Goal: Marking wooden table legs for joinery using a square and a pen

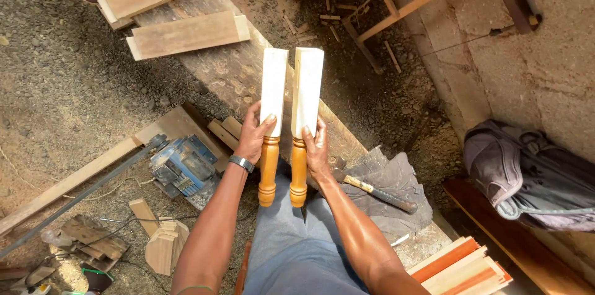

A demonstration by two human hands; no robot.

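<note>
pale square-sectioned wood with an orange-brown turned lower end makes up two furniture legs held side by side above a long worn wooden plank desk point(229, 72). the left hand point(253, 137) is clenched around the left turned wooden leg point(271, 121), and the right hand point(317, 146) grasps the right turned wooden leg point(302, 118); the two legs stand parallel, just apart, over the desk's near end. a black-handled hammer point(375, 191) lies on a grey cloth point(396, 177) at the desk's right edge. a blue power tool point(183, 168) sits on the ground off the left edge. two pale boards point(186, 35) rest across the desk's far end.
</note>
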